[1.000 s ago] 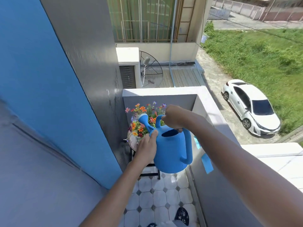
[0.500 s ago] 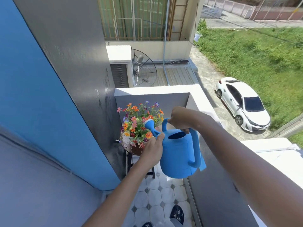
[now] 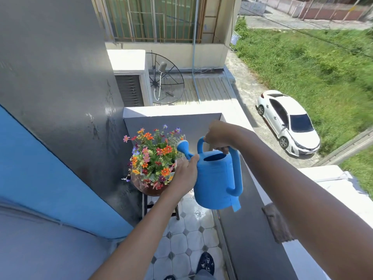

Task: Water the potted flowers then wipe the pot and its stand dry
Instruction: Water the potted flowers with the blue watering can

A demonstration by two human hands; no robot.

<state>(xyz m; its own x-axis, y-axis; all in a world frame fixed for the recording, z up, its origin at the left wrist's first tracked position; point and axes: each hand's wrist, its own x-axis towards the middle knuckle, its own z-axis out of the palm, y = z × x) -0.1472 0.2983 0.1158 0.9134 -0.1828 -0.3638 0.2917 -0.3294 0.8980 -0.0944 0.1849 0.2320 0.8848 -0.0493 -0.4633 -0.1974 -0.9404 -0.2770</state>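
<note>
Since the earlier frame, your blue watering can [image 3: 217, 178] has drawn back to the right of the potted flowers [image 3: 154, 156], so the rose on its spout [image 3: 182, 143] now sits beside the blooms at their right edge and level with their tops. More of the flowers and the brown pot [image 3: 150, 189] is exposed than before.

Your right hand [image 3: 219, 136] is curled tight round the top handle of the can, knuckles up, carrying it from above. Your left hand [image 3: 184, 174] lies against the can's left wall just under the root of the spout, thumb up along the body; the fingers are hidden behind the can, so how far they wrap cannot be told. The can body hangs below your right hand and to the right of your left hand, clear of the floor.

Its pot rests on a dark stand [image 3: 145, 205] in the corner against the grey wall [image 3: 60, 77]. A brownish cloth [image 3: 277, 223] lies on the balcony ledge [image 3: 238, 116] under your right forearm. Tiled floor [image 3: 181, 241] below shows wet patches near the stand. A white car [image 3: 288, 122] is parked down on the road.
</note>
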